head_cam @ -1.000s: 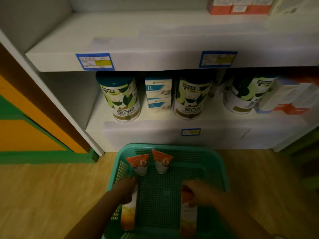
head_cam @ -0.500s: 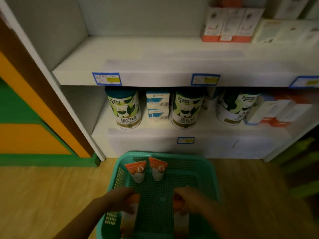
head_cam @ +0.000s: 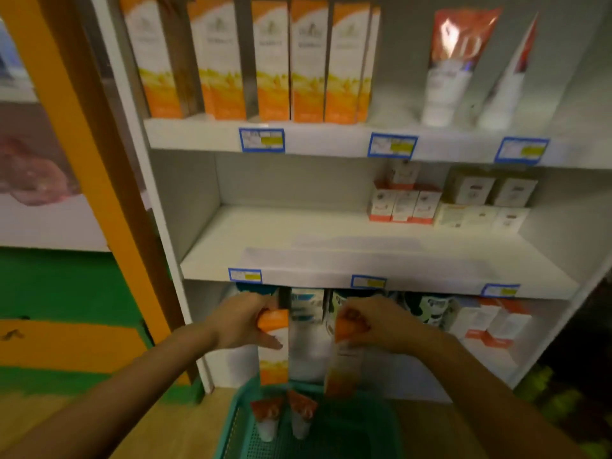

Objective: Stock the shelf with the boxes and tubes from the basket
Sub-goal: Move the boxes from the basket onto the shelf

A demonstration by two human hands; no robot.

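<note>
Arms outstretched — left hand [head_cam: 236, 321] grips the left box [head_cam: 273, 357], right hand [head_cam: 384, 326] the right box [head_cam: 344, 371].

4 tubes [head_cam: 266, 422], approx. 7 orange boxes [head_cam: 273, 346]

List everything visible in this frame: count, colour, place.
Shelf unit: one, white, straight ahead.
Tall boxes: at least five, orange-white, top shelf, left.
Standing tubes: two, orange-white, top shelf, right.
Small boxes: several, white with red bases, middle shelf, right.
Brown boxes: two, brown, middle shelf, far right.
Price labels: six, blue-edged, shelf fronts.
Tins: count unclear, green-white, lower shelf.
Basket: one, teal, bottom of frame.
Basket tubes: two, orange-white, basket's far end.
Left box, right box: one each, orange-white, held above the basket.
Left hand: grips left box near its top.
Right hand: grips right box near its top.
</note>
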